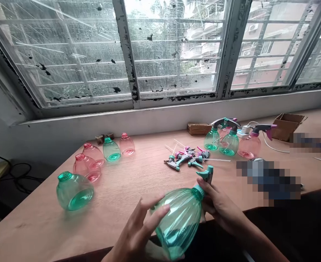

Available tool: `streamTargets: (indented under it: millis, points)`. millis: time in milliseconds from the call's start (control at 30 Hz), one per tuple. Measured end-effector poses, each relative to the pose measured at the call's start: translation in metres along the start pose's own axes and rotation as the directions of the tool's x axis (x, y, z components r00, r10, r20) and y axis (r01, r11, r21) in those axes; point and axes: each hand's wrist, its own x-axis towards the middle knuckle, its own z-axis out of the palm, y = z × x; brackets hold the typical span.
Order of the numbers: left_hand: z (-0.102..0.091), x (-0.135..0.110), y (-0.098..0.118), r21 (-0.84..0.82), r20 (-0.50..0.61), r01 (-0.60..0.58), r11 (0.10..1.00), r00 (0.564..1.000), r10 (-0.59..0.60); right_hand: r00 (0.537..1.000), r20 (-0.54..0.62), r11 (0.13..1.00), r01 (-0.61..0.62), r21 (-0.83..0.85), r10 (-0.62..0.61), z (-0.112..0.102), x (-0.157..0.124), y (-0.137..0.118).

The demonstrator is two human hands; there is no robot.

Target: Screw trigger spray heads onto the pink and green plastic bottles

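Tilted at the table's front edge is a green clear plastic spray bottle point(180, 222), its neck pointing up and right. My left hand point(138, 229) is wrapped round the bottle's body from the left. At the neck, my right hand point(220, 203) closes on the spray head point(205, 176), which sits on the bottle's mouth with its teal trigger facing left. Some of the right fingers are hidden behind the neck. Beyond the bottle lies a pile of loose spray heads point(187, 156), grey with teal or pink parts and white tubes.
Open-necked bottles stand at left, including a green bottle point(74, 193) and a red bottle point(127, 145). Bottles with heads fitted, one a pink bottle point(249, 145), stand back right beside a cardboard box point(288, 125) and white cable. A window point(173, 51) runs behind the table point(116, 203).
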Motion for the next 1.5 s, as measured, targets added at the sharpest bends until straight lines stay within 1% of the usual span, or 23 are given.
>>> streamTargets:
  millis: [67,133,200,267,300,367,400,433,467,500,567,600,667,833,1033,1133,1200,1233,1300,1367,1433,1467,1500]
  points:
    - [-0.003,0.001,0.003,0.065,0.039,-0.006,0.998,0.999,0.003,0.999,0.028,0.999,0.031,-0.036,-0.03,-0.002,0.003,-0.008]
    - [-0.002,0.003,0.002,0.112,0.1,0.048,0.993,0.993,-0.059,0.995,0.022,0.986,0.1,-0.136,-0.098,-0.012,0.007,-0.023]
    - [0.002,0.004,-0.004,0.13,0.166,0.135,0.982,0.974,-0.156,0.962,-0.053,0.918,0.239,-0.315,-0.268,-0.028,0.01,-0.047]
    - [0.009,0.003,-0.012,0.124,0.237,0.22,0.968,0.94,-0.244,0.842,-0.182,0.776,0.354,-0.522,-0.507,-0.047,0.014,-0.078]
    - [0.013,0.003,-0.016,0.115,0.27,0.252,0.961,0.923,-0.274,0.745,-0.256,0.691,0.354,-0.63,-0.616,-0.056,0.018,-0.095]
    - [0.018,0.002,-0.021,0.106,0.333,0.299,0.948,0.888,-0.318,0.524,-0.259,0.481,0.346,-0.805,-0.811,-0.072,0.028,-0.127]
    - [0.019,0.002,-0.022,0.109,0.357,0.313,0.944,0.874,-0.331,0.478,-0.22,0.377,0.263,-0.888,-0.85,-0.079,0.036,-0.142]
    - [0.019,0.003,-0.022,0.119,0.373,0.318,0.941,0.864,-0.339,0.465,-0.158,0.254,0.151,-0.955,-0.871,-0.085,0.046,-0.154]
    - [0.019,0.003,-0.021,0.135,0.385,0.316,0.939,0.857,-0.343,0.484,-0.097,0.123,0.023,-0.992,-0.87,-0.092,0.057,-0.164]
    - [0.019,0.004,-0.02,0.154,0.391,0.309,0.938,0.853,-0.345,0.529,-0.079,0.03,-0.101,-0.994,-0.845,-0.099,0.068,-0.172]
    - [0.018,0.004,-0.018,0.188,0.398,0.299,0.935,0.848,-0.351,0.671,-0.117,-0.106,-0.283,-0.953,-0.732,-0.113,0.09,-0.181]
    - [0.018,0.004,-0.017,0.204,0.398,0.295,0.933,0.846,-0.354,0.697,-0.136,-0.127,-0.313,-0.941,-0.704,-0.119,0.099,-0.182]
    - [0.018,0.004,-0.017,0.227,0.403,0.286,0.931,0.842,-0.358,0.729,-0.163,-0.139,-0.335,-0.932,-0.665,-0.13,0.114,-0.182]
    - [0.017,0.002,-0.019,0.251,0.418,0.287,0.924,0.829,-0.371,0.738,-0.205,-0.119,-0.36,-0.925,-0.643,-0.143,0.127,-0.173]
    - [0.018,0.004,-0.015,0.259,0.4,0.247,0.934,0.853,-0.336,0.747,-0.176,-0.116,-0.322,-0.94,-0.641,-0.143,0.12,-0.155]
    - [0.02,0.003,-0.016,0.261,0.392,0.235,0.936,0.861,-0.325,0.733,-0.172,-0.134,-0.339,-0.931,-0.658,-0.139,0.109,-0.15]
    - [0.02,0.004,-0.018,0.265,0.394,0.227,0.937,0.861,-0.32,0.695,-0.135,-0.171,-0.352,-0.92,-0.706,-0.135,0.099,-0.15]
    - [0.019,0.005,-0.019,0.265,0.399,0.224,0.938,0.86,-0.318,0.658,-0.099,-0.193,-0.357,-0.914,-0.747,-0.133,0.092,-0.15]
    - [0.017,0.007,-0.019,0.276,0.403,0.209,0.938,0.861,-0.31,0.55,-0.005,-0.227,-0.352,-0.908,-0.835,-0.125,0.076,-0.147]
    - [0.02,0.008,-0.014,0.301,0.379,0.157,0.94,0.885,-0.269,0.437,0.074,-0.214,-0.283,-0.935,-0.897,-0.112,0.056,-0.135]
    - [0.031,0.005,0.0,0.283,0.33,0.017,0.959,0.937,-0.114,0.358,0.055,-0.078,-0.05,-0.996,-0.932,-0.091,0.036,-0.11]
    - [0.039,0.002,0.01,0.25,0.304,-0.065,0.966,0.953,-0.015,0.368,0.008,0.033,0.103,-0.994,-0.93,-0.077,0.027,-0.093]
    - [0.05,-0.002,0.021,0.168,0.258,-0.211,0.963,0.952,0.163,0.422,-0.034,0.15,0.245,-0.958,-0.906,-0.062,0.019,-0.074]
